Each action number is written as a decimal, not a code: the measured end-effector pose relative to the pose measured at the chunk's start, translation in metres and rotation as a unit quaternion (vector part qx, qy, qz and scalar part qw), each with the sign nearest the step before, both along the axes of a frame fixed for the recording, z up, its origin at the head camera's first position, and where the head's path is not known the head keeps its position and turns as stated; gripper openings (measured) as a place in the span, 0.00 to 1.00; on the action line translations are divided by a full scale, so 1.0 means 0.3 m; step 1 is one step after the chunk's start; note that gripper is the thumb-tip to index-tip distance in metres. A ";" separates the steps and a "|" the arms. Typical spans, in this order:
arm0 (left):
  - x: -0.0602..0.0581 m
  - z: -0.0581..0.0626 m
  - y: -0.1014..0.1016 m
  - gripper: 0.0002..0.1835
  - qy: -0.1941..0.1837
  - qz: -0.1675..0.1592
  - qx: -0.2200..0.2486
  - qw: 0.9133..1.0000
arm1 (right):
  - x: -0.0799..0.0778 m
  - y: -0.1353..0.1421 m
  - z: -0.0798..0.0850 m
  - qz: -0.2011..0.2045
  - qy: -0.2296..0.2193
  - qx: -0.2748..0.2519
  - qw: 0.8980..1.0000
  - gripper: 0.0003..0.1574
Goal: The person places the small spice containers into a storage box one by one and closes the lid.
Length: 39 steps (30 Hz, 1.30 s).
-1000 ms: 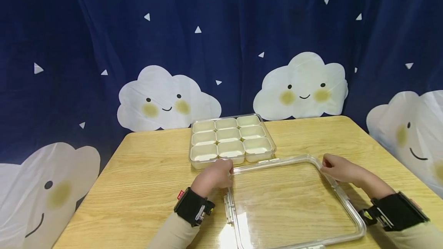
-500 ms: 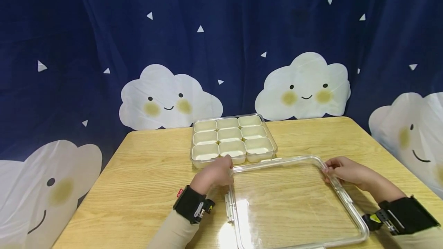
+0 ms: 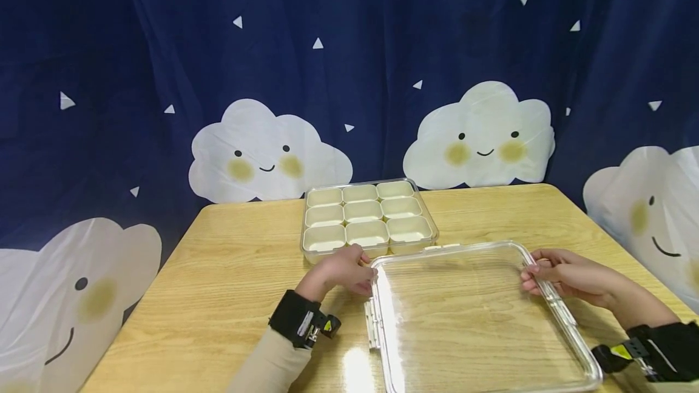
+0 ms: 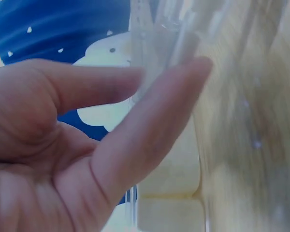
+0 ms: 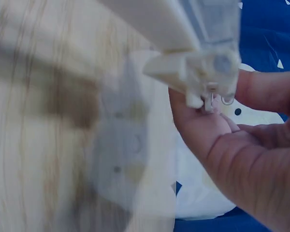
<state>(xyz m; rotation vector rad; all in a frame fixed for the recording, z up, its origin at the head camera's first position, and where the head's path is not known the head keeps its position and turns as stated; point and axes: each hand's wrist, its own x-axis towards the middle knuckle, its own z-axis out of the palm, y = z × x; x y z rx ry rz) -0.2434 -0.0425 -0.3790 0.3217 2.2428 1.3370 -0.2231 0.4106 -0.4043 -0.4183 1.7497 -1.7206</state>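
A clear plastic lid (image 3: 480, 314) with white side latches is held at a slight tilt over the front right of the table. My left hand (image 3: 340, 270) pinches its left edge near the far corner, thumb and finger meeting at the rim in the left wrist view. On the opposite side, my right hand (image 3: 570, 278) grips the right edge. In the right wrist view the fingers and thumb lie around the rim beside a white latch (image 5: 193, 72). Behind the lid stands a clear box (image 3: 434, 230) with several cream compartments (image 3: 363, 211), just past my left hand.
The wooden table (image 3: 229, 284) reaches back to a dark blue curtain (image 3: 349, 29) printed with clouds and triangles. Glare marks the tabletop at the lid's left. The box sits close to the lid's far edge.
The lid has risen a little and shifted to the right. My right hand has moved from the edge's top to grip around it; the left hand follows the lid's corner. The box stays put.
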 end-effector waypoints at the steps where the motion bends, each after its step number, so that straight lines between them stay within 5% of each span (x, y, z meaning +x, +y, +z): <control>1: -0.001 0.001 0.000 0.11 -0.010 -0.003 0.010 1.000 | 0.002 0.008 0.003 0.002 0.001 -0.003 1.000 0.09; 12: -0.010 0.010 -0.007 0.07 -0.065 -0.038 0.064 0.995 | 0.011 0.046 -0.008 0.012 0.005 -0.033 0.999 0.13; 19: -0.014 0.034 -0.020 0.06 -0.032 -0.038 0.068 0.996 | 0.013 0.054 0.006 0.031 0.012 -0.022 0.999 0.18; 25: -0.008 0.097 -0.039 0.08 0.012 -0.027 0.092 0.995 | 0.030 0.047 0.040 0.013 0.046 0.047 0.998 0.22; 33: 0.024 0.189 -0.079 0.11 0.061 0.015 0.145 0.987 | 0.066 -0.030 0.119 -0.075 0.176 0.143 0.971 0.18; 39: 0.040 0.244 -0.117 0.14 0.122 0.048 0.152 0.980 | 0.079 -0.101 0.169 -0.139 0.242 0.137 0.950 0.18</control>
